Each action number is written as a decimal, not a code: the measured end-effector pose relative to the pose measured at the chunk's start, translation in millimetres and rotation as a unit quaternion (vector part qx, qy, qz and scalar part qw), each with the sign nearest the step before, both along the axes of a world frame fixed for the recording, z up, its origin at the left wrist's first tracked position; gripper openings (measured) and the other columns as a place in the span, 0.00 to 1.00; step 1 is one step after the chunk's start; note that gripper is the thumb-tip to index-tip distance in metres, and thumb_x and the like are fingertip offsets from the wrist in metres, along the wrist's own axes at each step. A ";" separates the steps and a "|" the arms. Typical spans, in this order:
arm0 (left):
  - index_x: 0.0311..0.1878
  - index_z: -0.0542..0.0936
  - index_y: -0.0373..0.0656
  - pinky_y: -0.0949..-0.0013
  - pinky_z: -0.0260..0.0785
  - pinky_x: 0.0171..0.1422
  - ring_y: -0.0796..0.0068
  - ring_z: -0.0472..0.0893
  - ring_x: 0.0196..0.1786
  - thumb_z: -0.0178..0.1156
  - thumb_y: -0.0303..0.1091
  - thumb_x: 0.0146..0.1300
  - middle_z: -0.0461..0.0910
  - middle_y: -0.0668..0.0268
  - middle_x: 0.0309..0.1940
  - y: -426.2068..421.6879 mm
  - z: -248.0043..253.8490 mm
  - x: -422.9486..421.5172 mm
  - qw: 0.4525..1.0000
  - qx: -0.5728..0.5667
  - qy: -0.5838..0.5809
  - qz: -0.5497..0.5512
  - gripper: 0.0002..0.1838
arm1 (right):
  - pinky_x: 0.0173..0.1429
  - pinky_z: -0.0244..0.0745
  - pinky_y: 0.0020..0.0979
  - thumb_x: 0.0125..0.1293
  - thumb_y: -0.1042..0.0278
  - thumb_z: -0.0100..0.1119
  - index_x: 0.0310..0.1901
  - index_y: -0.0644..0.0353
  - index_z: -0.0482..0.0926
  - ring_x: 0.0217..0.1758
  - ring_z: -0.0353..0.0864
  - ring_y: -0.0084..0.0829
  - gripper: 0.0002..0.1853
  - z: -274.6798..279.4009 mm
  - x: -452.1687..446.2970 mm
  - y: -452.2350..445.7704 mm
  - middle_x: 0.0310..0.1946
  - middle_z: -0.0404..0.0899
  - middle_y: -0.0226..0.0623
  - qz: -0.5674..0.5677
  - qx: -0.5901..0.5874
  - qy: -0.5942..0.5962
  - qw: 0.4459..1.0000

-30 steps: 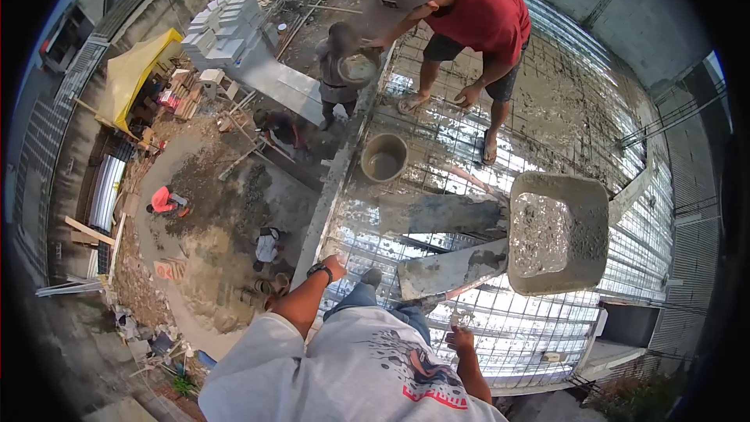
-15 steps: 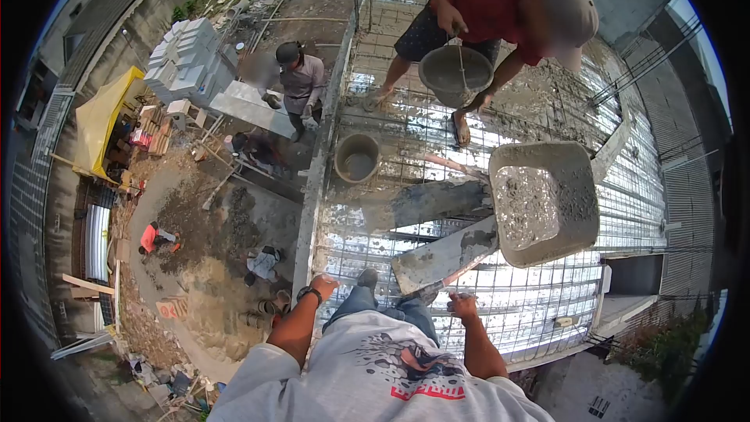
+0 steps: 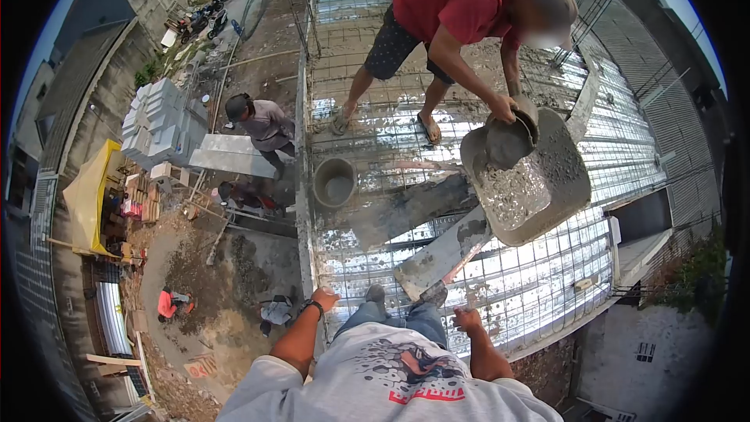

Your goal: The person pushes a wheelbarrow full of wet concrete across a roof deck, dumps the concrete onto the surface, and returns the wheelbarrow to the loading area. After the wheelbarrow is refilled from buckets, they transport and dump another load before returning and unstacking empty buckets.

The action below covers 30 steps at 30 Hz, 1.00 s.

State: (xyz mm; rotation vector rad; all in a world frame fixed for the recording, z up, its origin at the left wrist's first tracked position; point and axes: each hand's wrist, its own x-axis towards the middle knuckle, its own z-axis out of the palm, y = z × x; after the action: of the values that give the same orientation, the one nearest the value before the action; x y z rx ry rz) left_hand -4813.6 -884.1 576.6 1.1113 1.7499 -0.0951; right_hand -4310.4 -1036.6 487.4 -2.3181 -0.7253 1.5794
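My left hand [image 3: 325, 298], with a dark band at the wrist, hangs beside my left hip near the deck edge, fingers loosely apart and nothing in them. On the other side, my right hand [image 3: 467, 319] hangs over the metal deck, loosely bent and holding nothing. Ahead of it lies a pale board [image 3: 439, 259] smeared with cement. Beyond that, a large grey tub [image 3: 574, 187] holds wet concrete [image 3: 512, 191]. A co-worker in a red shirt [image 3: 461, 4] bends over the tub, tipping a bucket [image 3: 527, 121] into it with both hands.
Another bucket [image 3: 336, 182] stands on the mesh-covered deck near the raised edge [image 3: 305, 219]. Past that edge is a drop to the ground, where other people work near stacked pale blocks [image 3: 162, 125]. Steel mesh [image 3: 539, 281] covers the deck. A dark opening [image 3: 642, 215] lies at right.
The co-worker has brought the bucket from in front of the body down over the tub and tipped it. The view has shifted slightly; my hands stay low by my sides.
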 end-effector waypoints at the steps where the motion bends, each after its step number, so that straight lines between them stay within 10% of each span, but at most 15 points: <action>1: 0.49 0.81 0.36 0.66 0.73 0.53 0.64 0.83 0.45 0.67 0.50 0.50 0.84 0.56 0.42 4.2 2.3 1.9 1.000 0.005 0.014 -0.015 0.29 | 0.31 0.79 0.38 0.64 0.54 0.60 0.41 0.66 0.78 0.30 0.84 0.36 0.18 63.9 -19.5 9.1 0.33 0.83 0.43 -0.088 -0.029 0.034 0.995; 4: 0.37 0.83 0.38 0.68 0.74 0.35 0.73 0.82 0.29 0.69 0.44 0.50 0.84 0.61 0.29 7.1 -45.6 -4.2 0.995 0.068 -0.065 0.026 0.19 | 0.31 0.80 0.37 0.64 0.55 0.60 0.42 0.67 0.77 0.31 0.84 0.36 0.19 66.8 -24.0 -1.9 0.33 0.83 0.44 -0.118 -0.017 0.045 0.992; 10: 0.42 0.80 0.37 0.68 0.73 0.34 0.73 0.81 0.29 0.70 0.41 0.51 0.84 0.60 0.32 17.5 -60.5 -0.7 0.995 0.066 -0.074 0.005 0.20 | 0.25 0.75 0.34 0.63 0.55 0.62 0.38 0.69 0.76 0.24 0.81 0.32 0.20 59.7 -29.0 -8.3 0.27 0.81 0.42 -0.155 0.004 0.053 0.986; 30: 0.50 0.79 0.36 0.66 0.71 0.56 0.62 0.81 0.49 0.72 0.44 0.48 0.82 0.55 0.46 -1.6 -10.6 1.2 0.999 0.041 -0.030 -0.018 0.29 | 0.28 0.77 0.35 0.63 0.55 0.61 0.43 0.69 0.74 0.28 0.83 0.37 0.21 80.2 -31.6 26.9 0.31 0.82 0.44 -0.110 -0.005 0.048 0.993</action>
State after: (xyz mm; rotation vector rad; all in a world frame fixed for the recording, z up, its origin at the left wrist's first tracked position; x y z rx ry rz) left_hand -4812.4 -885.7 566.1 1.1935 1.6942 -0.0118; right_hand -4342.0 -1009.7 567.6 -2.2229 -0.4243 1.5849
